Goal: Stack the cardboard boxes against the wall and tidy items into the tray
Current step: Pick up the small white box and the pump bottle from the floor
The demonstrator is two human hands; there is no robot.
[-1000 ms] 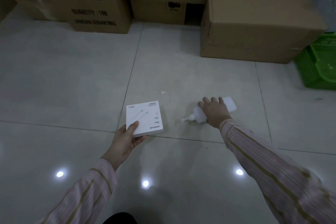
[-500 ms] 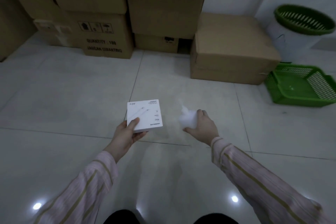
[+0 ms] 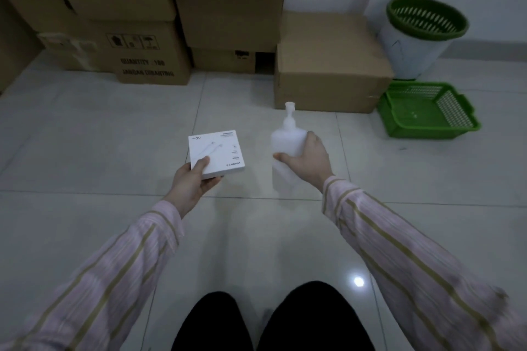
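Where boxes (image 3: 328,88) end, the tray (image 3: 427,131) (green) sits — bin (image 3: 410,48) behind it.

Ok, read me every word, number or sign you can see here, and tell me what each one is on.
"QUANTITY 180": front of the printed cardboard box.
"JANGAN DIBANTING", blurred, so unsure: same box, below.
Handling signs: same box, too blurred to name.
"UGREEN" and "60", upside down: white box in the left hand.
White box's small print: unreadable.
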